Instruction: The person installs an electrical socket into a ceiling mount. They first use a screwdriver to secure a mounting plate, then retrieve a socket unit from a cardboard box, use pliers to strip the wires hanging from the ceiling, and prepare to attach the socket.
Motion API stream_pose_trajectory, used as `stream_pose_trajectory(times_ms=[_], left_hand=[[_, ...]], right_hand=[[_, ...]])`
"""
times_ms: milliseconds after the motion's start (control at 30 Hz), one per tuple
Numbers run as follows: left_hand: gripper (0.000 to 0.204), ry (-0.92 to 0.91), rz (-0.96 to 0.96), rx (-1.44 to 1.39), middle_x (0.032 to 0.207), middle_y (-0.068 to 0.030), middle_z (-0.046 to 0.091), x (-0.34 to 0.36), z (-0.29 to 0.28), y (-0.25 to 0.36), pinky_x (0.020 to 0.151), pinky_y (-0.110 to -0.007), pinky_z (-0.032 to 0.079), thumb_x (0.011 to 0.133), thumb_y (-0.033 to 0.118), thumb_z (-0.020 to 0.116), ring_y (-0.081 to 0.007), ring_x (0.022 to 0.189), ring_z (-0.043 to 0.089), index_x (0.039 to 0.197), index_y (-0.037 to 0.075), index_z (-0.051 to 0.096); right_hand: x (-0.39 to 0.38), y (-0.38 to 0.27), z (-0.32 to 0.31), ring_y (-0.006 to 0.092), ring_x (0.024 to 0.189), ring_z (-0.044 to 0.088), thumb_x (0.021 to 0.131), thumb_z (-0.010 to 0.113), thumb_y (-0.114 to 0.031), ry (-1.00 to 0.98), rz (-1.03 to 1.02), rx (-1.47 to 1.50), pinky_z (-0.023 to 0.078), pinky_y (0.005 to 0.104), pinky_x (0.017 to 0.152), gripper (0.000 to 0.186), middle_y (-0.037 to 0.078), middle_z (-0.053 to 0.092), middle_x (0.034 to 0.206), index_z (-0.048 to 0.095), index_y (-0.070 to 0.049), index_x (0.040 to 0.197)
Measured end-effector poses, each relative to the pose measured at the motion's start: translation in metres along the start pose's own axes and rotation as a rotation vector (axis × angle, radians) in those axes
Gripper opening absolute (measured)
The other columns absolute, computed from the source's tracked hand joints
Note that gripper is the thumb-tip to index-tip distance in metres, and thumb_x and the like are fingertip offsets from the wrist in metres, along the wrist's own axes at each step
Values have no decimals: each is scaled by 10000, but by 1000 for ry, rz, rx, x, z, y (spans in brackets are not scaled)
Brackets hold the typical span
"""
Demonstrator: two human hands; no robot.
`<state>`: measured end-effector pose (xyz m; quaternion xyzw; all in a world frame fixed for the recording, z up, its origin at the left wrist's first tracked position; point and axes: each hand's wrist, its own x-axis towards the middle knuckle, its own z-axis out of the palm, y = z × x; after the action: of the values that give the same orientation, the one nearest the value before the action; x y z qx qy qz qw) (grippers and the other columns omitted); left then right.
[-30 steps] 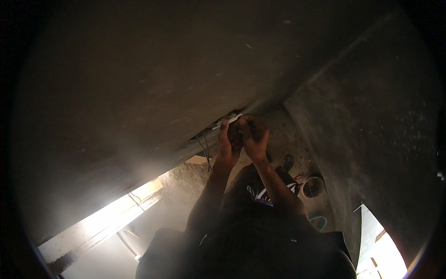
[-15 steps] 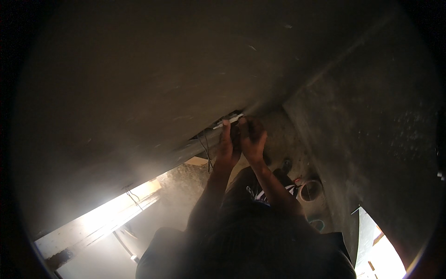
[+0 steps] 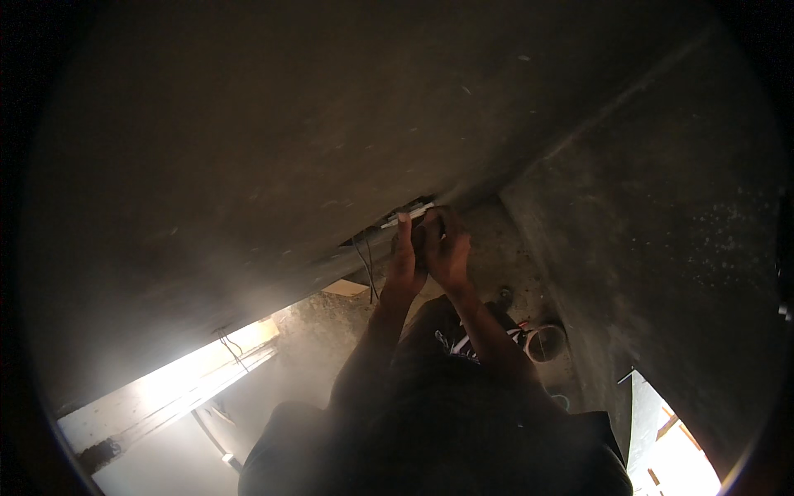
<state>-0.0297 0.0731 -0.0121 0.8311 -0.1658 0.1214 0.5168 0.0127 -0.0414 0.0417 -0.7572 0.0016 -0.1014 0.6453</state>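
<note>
Reaching to a dark wall slot [image 3: 356, 240], the left hand [image 3: 403, 258], thumb raised, and right hand [image 3: 448, 256], fingers curled, are at a pale strip [image 3: 419, 210] lying there; any hold cannot be told. Wires [image 3: 367, 263] hang outside, seemingly unfinished.

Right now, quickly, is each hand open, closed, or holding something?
Left hand: thumb up by the pale strip; grip cannot be told.
Right hand: fingers bent near the strip; too dark to tell whether it holds anything.

Left hand [image 3: 403, 263], right hand [image 3: 448, 255] (close together) by pale strip [image 3: 420, 212]
</note>
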Motion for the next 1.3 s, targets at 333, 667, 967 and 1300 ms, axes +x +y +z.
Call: stream_pose_trajectory(times_ms=[333, 667, 967, 1300], left_hand=[[784, -4, -17, 135, 1432, -330, 392, 11, -13, 37, 1095, -461, 345, 925, 44, 589, -372, 1300, 475, 1514, -58, 81], [445, 420, -1301, -1043, 746, 10, 444, -28, 8, 75, 583, -268, 378, 1003, 431, 497, -86, 630, 408, 1247, 60, 526], [290, 590, -1323, -969, 670, 37, 438, -51, 11, 60, 525, -235, 365, 1000, 210, 481, -70, 574, 430, 1222, 33, 543], [390, 560, -1307, -1045, 1058, -63, 572, -49, 6, 62, 755, -275, 486, 960, 181, 549, -170, 807, 564, 1327, 56, 500]], right_hand=[[-2, 3, -4, 294, 630, 587, 995, 486, -156, -59, 47, 180, 452, 367, 569, 197, 204, 606, 781, 526, 19, 917], [1, 8, -6, 262, 532, 511, 989, 502, -135, -150, 99, -9, 406, 373, 497, 166, 178, 534, 661, 513, 16, 922], [1, -6, 1, 129, 631, 408, 1016, 493, -293, 61, 0, 15, 377, 335, 543, 359, 72, 487, 676, 522, 14, 832], [-9, 32, 10, 120, 651, 410, 1009, 515, -319, 7, 217, 166, 384, 308, 576, 360, 45, 471, 686, 518, 2, 846]])
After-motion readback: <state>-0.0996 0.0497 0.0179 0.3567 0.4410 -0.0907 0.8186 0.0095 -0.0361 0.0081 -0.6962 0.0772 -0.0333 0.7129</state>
